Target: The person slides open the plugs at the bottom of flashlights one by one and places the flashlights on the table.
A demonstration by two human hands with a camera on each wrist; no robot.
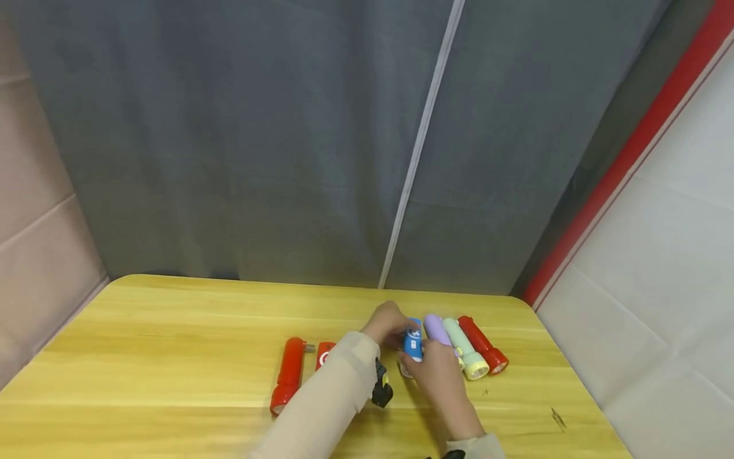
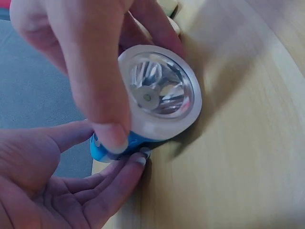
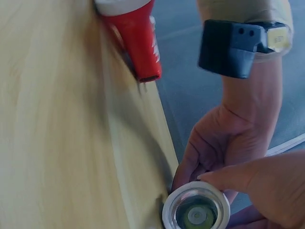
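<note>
A blue flashlight (image 1: 413, 344) with a white head is held between both hands at the right of the table. My left hand (image 1: 390, 322) grips its tail end, thumb and fingers on the blue body. My right hand (image 1: 438, 373) grips it near the head. In the left wrist view, the clear lens (image 2: 159, 88) faces the camera; the right thumb lies along the head and the left fingers (image 2: 114, 186) reach under the body. From the right wrist, the round white-rimmed lens (image 3: 196, 214) shows below the right thumb.
Just right of the hands lie a purple flashlight (image 1: 437, 330), a mint green flashlight (image 1: 467, 350) and a red flashlight (image 1: 483, 344). To the left lies another red flashlight (image 1: 290, 370) with metal prongs beside it; a red one with a white logo (image 1: 324, 352) is partly behind the left sleeve.
</note>
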